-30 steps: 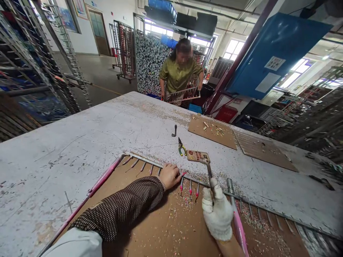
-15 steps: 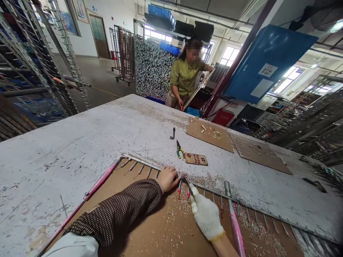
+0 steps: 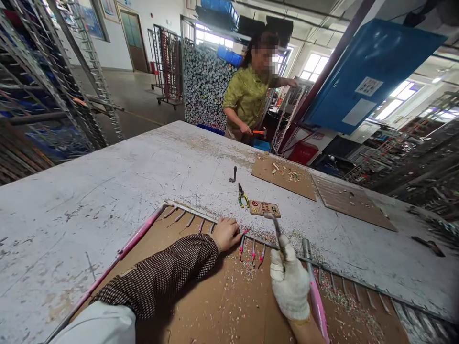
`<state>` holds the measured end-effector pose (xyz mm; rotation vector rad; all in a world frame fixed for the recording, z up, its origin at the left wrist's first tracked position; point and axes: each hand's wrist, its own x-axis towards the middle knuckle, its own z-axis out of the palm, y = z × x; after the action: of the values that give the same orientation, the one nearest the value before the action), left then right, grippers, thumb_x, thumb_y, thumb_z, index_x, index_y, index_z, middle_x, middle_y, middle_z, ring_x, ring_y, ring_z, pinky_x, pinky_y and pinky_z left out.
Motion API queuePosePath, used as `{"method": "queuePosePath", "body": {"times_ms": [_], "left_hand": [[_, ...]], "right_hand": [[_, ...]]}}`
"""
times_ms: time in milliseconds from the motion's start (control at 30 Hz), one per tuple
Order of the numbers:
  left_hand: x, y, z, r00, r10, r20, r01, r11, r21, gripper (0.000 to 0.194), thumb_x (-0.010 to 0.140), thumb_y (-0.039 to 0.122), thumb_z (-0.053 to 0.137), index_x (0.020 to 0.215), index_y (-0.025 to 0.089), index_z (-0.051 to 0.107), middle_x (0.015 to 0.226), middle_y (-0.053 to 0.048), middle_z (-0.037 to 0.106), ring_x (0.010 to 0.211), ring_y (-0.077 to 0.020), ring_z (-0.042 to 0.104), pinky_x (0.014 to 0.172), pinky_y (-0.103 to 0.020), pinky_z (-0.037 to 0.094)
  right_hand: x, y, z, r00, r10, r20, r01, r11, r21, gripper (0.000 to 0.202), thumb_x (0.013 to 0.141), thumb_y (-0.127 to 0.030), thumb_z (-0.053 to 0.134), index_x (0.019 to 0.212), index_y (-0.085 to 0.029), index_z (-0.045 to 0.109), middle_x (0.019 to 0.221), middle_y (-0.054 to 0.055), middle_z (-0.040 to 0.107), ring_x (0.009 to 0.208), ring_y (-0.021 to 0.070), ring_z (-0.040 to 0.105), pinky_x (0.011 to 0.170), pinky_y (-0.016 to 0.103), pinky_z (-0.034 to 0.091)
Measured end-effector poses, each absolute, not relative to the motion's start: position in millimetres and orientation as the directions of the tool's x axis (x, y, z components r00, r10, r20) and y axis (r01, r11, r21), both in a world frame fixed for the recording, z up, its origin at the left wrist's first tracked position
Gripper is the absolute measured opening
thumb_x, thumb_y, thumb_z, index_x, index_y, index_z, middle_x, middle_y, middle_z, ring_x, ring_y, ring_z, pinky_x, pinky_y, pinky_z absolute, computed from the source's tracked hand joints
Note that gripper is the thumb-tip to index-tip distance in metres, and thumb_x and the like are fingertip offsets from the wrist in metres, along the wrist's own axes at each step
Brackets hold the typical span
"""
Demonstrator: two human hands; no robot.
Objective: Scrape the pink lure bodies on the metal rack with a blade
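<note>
A metal hook rack (image 3: 279, 246) with pink paint on its side bars lies across brown cardboard (image 3: 229, 306). Its crossbar carries a row of small hooks (image 3: 254, 253), several of them pink-tipped. My bare left hand (image 3: 226, 234), in a checked sleeve, is closed over the crossbar, thumb and fingertips beside a pink-coated bit of it. In a white glove, my right hand (image 3: 289, 279) grips a hammer (image 3: 276, 224) by the handle. The hammer head is up above the bar, to the right of my left hand, apart from the rack.
Beyond the rack, pliers (image 3: 243, 196), a decorated card-like block (image 3: 264, 208) and a dark angled tool (image 3: 233, 175) lie on the white table (image 3: 136, 177). Paint chips are scattered around. A co-worker (image 3: 249, 91) stands across the table with an orange-handled hammer (image 3: 260, 132).
My right hand has drawn the hammer back from the bar, up and to the right. My left hand stays on the bar. The co-worker's hammer has swung out into sight.
</note>
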<state>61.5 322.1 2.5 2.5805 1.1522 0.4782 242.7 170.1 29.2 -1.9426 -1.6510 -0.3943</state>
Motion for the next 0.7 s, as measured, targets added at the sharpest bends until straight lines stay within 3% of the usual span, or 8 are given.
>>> {"method": "queuePosePath", "body": {"times_ms": [67,167,367,533,600,700], "left_hand": [[61.6,322.3,2.9,0.624,0.762,0.174,0.674,-0.637,0.373,0.020,0.090,0.036,0.061,0.081,0.019,0.065,0.094,-0.006,0.065,0.097,-0.0224,0.058,0.086,-0.037,0.036],[61.9,322.3,3.6,0.621,0.767,0.162,0.682,-0.630,0.371,0.021,0.090,0.037,0.062,0.080,0.019,0.064,0.094,-0.006,0.065,0.097,-0.0232,0.058,0.086,-0.037,0.035],[61.7,320.6,5.1,0.624,0.761,0.177,0.670,-0.638,0.380,0.022,0.091,0.037,0.060,0.081,0.018,0.064,0.094,-0.006,0.065,0.099,-0.0233,0.058,0.087,-0.038,0.035],[62.0,320.6,3.8,0.620,0.766,0.170,0.678,-0.632,0.375,0.021,0.089,0.037,0.062,0.080,0.019,0.064,0.094,-0.007,0.064,0.097,-0.0233,0.057,0.086,-0.038,0.036],[62.2,320.7,2.3,0.622,0.762,0.179,0.676,-0.638,0.369,0.021,0.089,0.038,0.063,0.080,0.019,0.065,0.095,-0.007,0.064,0.097,-0.0234,0.057,0.086,-0.038,0.036],[62.2,320.5,1.1,0.626,0.758,0.186,0.673,-0.645,0.362,0.019,0.088,0.037,0.063,0.081,0.019,0.064,0.096,-0.006,0.064,0.098,-0.0235,0.057,0.087,-0.038,0.036]], "right_hand": [[242.6,171.3,27.1,0.148,0.844,0.516,0.985,-0.081,-0.151,0.050,0.099,-0.031,0.039,0.146,-0.017,0.047,0.088,0.010,0.074,0.066,0.0196,0.065,0.063,0.028,0.047],[241.6,173.6,22.8,-0.020,0.958,0.285,1.000,0.025,-0.014,0.048,0.096,-0.024,0.040,0.143,-0.027,0.052,0.067,0.001,0.068,0.053,0.0165,0.059,0.055,0.025,0.042],[244.7,171.5,24.5,0.193,0.855,0.482,0.981,-0.148,-0.129,0.052,0.101,-0.033,0.034,0.149,-0.014,0.042,0.083,0.010,0.071,0.069,0.0200,0.064,0.064,0.028,0.045],[244.9,172.8,22.6,0.033,0.961,0.274,0.998,-0.015,-0.068,0.048,0.095,-0.023,0.042,0.142,-0.028,0.053,0.065,-0.001,0.068,0.053,0.0143,0.058,0.052,0.024,0.035],[245.6,171.8,26.1,0.101,0.933,0.346,0.992,-0.070,-0.103,0.046,0.099,-0.026,0.040,0.143,-0.026,0.051,0.074,0.001,0.072,0.057,0.0147,0.061,0.054,0.024,0.038],[246.3,170.7,29.7,0.240,0.785,0.571,0.971,-0.185,-0.153,0.048,0.101,-0.033,0.041,0.145,-0.017,0.049,0.092,0.010,0.075,0.063,0.0175,0.063,0.060,0.027,0.043]]}}
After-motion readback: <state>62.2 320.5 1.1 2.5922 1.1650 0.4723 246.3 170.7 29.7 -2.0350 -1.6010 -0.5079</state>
